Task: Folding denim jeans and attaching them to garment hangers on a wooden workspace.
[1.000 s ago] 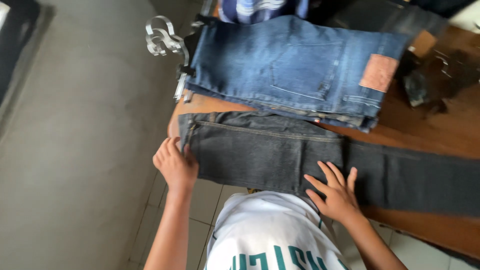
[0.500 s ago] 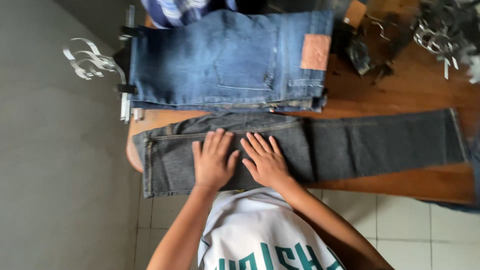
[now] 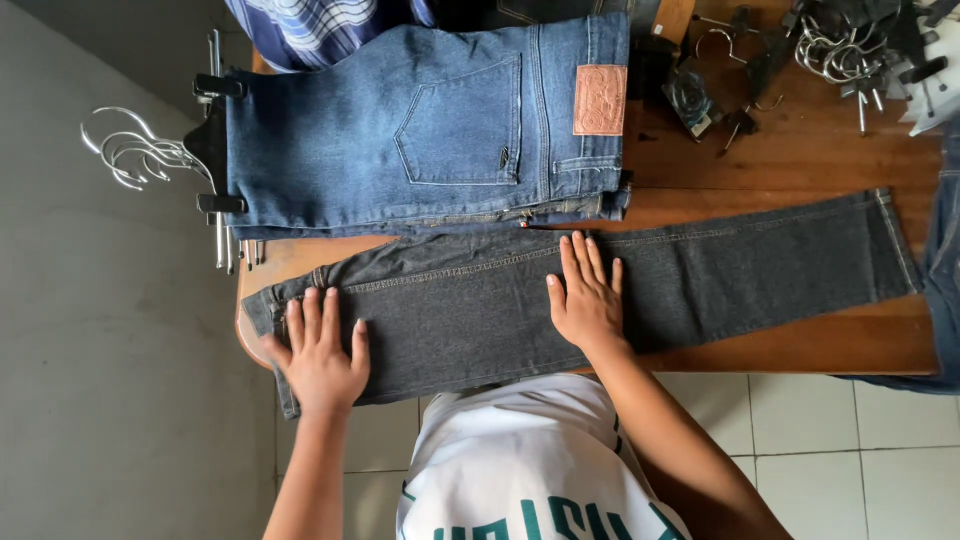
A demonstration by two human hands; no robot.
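A pair of dark grey jeans (image 3: 700, 285) lies flat along the near edge of a wooden table (image 3: 800, 160), waistband to the left, legs stretching right. My left hand (image 3: 320, 355) presses flat on the waistband end, fingers spread. My right hand (image 3: 588, 298) lies flat on the thigh part, fingers pointing away from me. Neither hand grips anything. Just beyond the grey pair sits a stack of folded blue jeans (image 3: 430, 130) with a tan leather patch.
Metal-hooked hangers (image 3: 140, 152) stick out left of the blue stack. More clip hangers (image 3: 850, 50) pile up at the table's far right. A plaid cloth (image 3: 310, 25) lies behind the stack. More blue denim (image 3: 945, 260) hangs at the right edge. Tiled floor (image 3: 850, 450) lies below.
My hands have slid apart along the grey jeans: the left toward the waistband, the right toward the legs. The view has shifted slightly too.
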